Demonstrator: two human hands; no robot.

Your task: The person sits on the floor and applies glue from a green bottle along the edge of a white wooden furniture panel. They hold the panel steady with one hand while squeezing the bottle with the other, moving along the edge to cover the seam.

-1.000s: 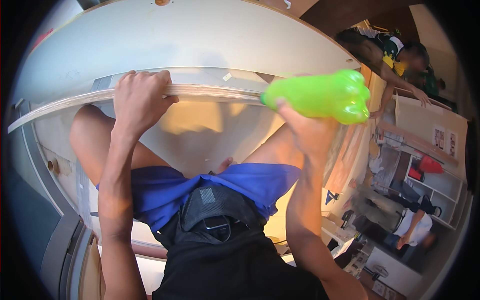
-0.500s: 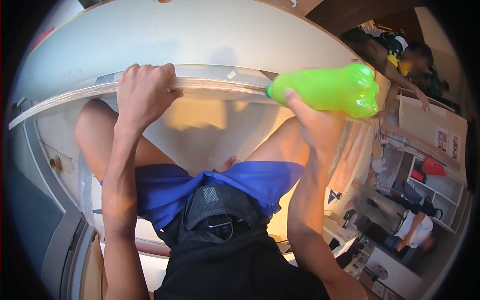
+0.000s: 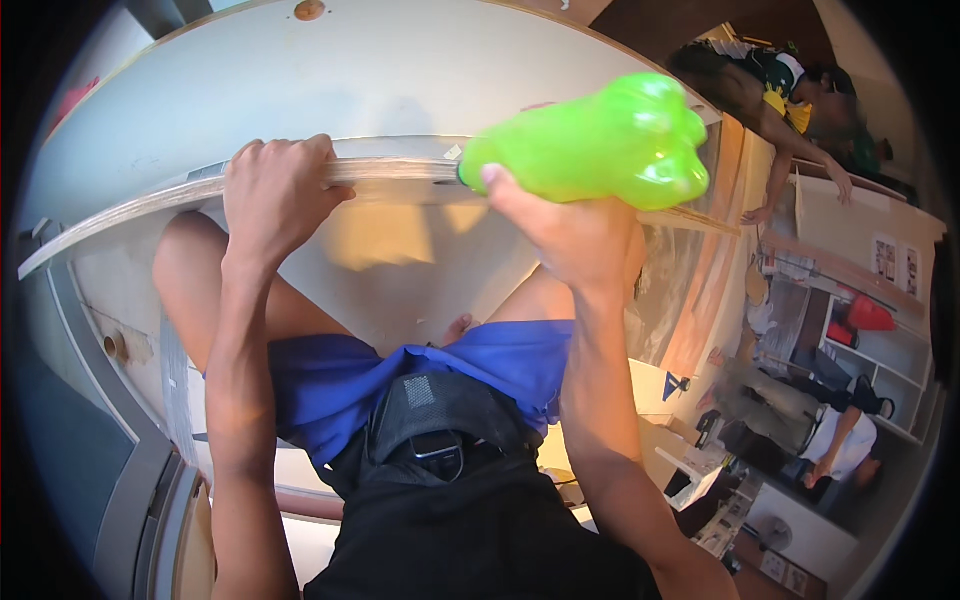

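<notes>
A pale plywood board (image 3: 140, 213) stands across my lap, its layered edge facing up in a long curve. My left hand (image 3: 275, 195) is closed over that edge, left of the middle. In my right hand (image 3: 570, 235) is a bright green plastic bottle (image 3: 610, 145), tilted on its side, with its lumpy base pointing up and right. The bottle's narrow end sits right at the board's edge, to the right of my left hand. Whether anything comes out of the bottle I cannot make out. My right thumb lies along its near side.
Beyond the edge lies a broad white panel (image 3: 330, 70) with a round hole (image 3: 310, 10). A grey frame (image 3: 110, 440) runs down the left. At the far right, one person (image 3: 790, 100) reaches forward, and another person in white (image 3: 840, 440) is farther off near shelves (image 3: 890, 360).
My right hand has moved left along the board's edge with the green bottle, nearer to my left hand. The left hand keeps its grip in nearly the same place.
</notes>
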